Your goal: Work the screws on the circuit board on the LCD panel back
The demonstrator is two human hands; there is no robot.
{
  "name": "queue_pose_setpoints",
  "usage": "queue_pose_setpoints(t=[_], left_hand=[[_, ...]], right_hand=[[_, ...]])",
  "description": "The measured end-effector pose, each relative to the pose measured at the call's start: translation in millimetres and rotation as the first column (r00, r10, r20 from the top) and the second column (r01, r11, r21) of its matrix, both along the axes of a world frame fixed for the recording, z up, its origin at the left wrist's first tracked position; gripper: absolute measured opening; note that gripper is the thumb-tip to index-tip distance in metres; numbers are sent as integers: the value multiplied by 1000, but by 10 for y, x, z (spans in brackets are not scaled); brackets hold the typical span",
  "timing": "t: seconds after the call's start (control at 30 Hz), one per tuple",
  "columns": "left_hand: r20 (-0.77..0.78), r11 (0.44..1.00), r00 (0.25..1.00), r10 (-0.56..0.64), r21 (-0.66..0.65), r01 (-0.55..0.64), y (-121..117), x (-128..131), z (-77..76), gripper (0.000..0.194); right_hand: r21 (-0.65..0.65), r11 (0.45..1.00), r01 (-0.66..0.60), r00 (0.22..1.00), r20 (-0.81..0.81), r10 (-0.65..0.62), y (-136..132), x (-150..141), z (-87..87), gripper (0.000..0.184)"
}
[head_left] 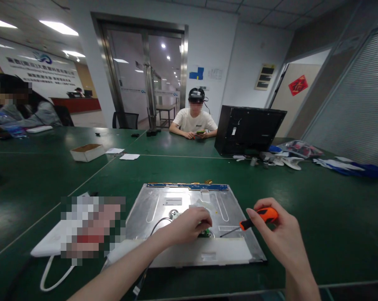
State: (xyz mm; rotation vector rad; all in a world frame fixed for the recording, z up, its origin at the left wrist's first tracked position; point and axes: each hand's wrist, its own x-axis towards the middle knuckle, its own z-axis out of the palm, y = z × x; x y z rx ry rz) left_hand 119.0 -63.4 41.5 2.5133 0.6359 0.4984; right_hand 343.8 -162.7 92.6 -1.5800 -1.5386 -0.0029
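Note:
A silver metal display panel (164, 205) lies flat on the green table (317, 209) in front of me, with a blue strip along its far edge. My left hand (189, 225) rests on the panel's middle, fingers curled over a small green circuit board (205, 232). My right hand (279, 238) is closed round the orange handle of a screwdriver (258, 217). Its thin shaft points left towards the small board, close to my left fingers. A grey cable (156, 228) runs from that spot off the panel's near edge.
A white device with a white cord (51, 276) lies left of the panel. A black monitor casing (248, 129) stands behind, white parts and bags to its right. A cardboard box (87, 151) sits at left. One person sits opposite, another at far left.

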Motion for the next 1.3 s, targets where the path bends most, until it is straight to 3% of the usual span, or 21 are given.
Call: queue_pose_setpoints(t=[0.23, 0.47, 0.93, 1.3], left_hand=[[1, 993, 996, 90, 83, -90, -49, -1, -144, 4], [59, 980, 982, 178, 80, -182, -66, -51, -136, 6], [-69, 995, 996, 62, 79, -57, -231, 48, -131, 19], [-96, 985, 989, 112, 141, -98, -220, 107, -254, 15]], right_hand=[[4, 998, -60, 997, 58, 60, 41, 11, -28, 27], [37, 999, -34, 995, 97, 31, 101, 68, -73, 27], [34, 997, -75, 988, 134, 70, 154, 25, -74, 28], [29, 996, -88, 989, 124, 83, 232, -17, -118, 27]])
